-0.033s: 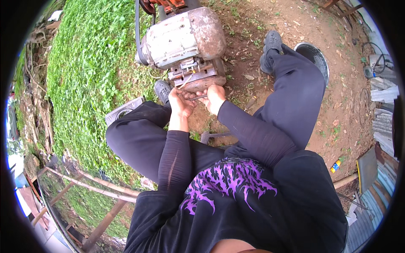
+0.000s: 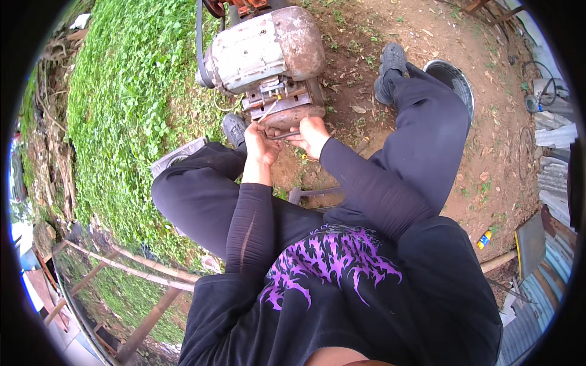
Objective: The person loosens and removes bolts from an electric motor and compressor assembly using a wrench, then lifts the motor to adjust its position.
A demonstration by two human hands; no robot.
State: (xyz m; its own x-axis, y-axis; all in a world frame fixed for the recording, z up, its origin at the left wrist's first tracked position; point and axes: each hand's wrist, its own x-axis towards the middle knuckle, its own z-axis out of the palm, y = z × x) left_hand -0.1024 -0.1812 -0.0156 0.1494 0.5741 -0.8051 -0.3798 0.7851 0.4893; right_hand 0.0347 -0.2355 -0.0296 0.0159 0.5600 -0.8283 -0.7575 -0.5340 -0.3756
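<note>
The head-worn fisheye looks steeply down, its rim probably distorted.

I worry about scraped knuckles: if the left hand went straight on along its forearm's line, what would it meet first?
Probably the rusty base under the motor, ahead of the left hand; depth is unclear.

Thin dark rod [image 2: 285, 135]: straight, hand-held crosswise at the near side of the electric motor [image 2: 259, 53], right end angled slightly motorward.

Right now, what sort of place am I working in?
Probably an outdoor yard, judging by the leafy green ground cover, bare dirt and corrugated sheets along the right edge.
</note>
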